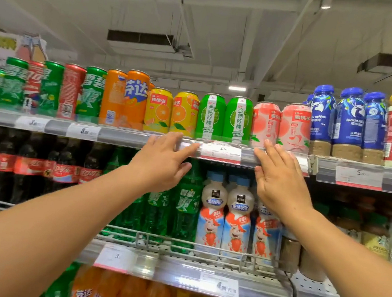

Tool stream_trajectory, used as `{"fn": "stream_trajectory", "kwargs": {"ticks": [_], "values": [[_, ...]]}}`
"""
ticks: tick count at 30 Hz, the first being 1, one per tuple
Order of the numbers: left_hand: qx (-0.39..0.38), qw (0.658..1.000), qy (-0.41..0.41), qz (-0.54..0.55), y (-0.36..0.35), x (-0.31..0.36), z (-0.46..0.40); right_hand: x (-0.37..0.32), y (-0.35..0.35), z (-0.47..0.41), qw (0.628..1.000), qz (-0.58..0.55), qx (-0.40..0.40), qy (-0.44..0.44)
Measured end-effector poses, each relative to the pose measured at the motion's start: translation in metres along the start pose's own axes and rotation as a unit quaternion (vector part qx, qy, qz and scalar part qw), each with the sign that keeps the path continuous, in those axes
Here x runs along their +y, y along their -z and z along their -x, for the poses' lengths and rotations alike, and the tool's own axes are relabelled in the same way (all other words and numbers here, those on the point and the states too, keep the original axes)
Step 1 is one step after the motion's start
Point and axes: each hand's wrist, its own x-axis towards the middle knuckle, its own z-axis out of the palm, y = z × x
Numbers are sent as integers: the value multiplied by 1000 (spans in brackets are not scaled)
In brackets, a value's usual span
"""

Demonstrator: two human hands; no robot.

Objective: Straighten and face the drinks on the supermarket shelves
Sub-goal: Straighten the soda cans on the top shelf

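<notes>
The two green metal cans with lime artwork [225, 118] stand upright at the front edge of the top shelf, labels forward, between the yellow orange-print cans [171, 111] and the pink peach-print cans [280, 126]. Your left hand [161, 161] and right hand [279, 179] are both released, fingers straight, holding nothing, the fingertips lying against the grey price rail [123, 137] just below the row.

Risks noted: your right fingertips sit close to the base of the nearest pink can. In my judgement, a reach upward from there could catch its bottom and tip it over the edge. Cans are packed touching; turning one is likely to drag its neighbour off face. The white price label [221, 152] may be dislodged by pressure on the rail.
</notes>
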Motion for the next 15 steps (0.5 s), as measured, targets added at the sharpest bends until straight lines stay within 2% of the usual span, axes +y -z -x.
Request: {"fn": "stream_trajectory", "kwargs": {"ticks": [9, 13, 15], "values": [[-32, 998, 46, -40, 3, -114, 48, -25, 0, 2, 994, 44, -35, -90], [-36, 998, 10, -48, -10, -154, 58, -61, 7, -2, 974, 113, -83, -178], [-44, 998, -7, -34, -15, -163, 58, -93, 10, -7, 968, 140, -98, -184]]}}
